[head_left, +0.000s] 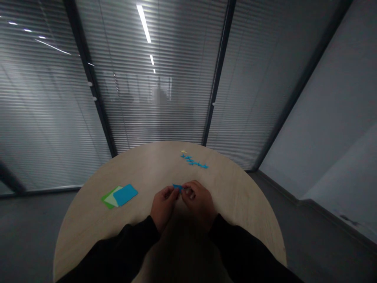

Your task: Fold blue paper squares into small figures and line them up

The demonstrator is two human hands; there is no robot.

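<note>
Between my two hands is a small piece of folded blue paper [178, 186], pinched by the fingers of both, near the middle of the table. My left hand [163, 204] grips its left side with thumb and forefinger. My right hand [200, 200] pinches the right side, its other fingers curled. Much of the paper is hidden behind the fingertips. Beyond my hands, a row of several small folded blue paper pieces [191, 161] lies on the table, with one small yellow folded piece [183, 151] at its far end.
The round wooden table [235, 188] has a curved edge. On its left lie overlapping sheets: a blue sheet [125, 194] on top, a pale green sheet [112, 199] and a bright green sheet [106, 201]. Glass panels with blinds [165, 114] stand behind, a white wall [330, 129] at right.
</note>
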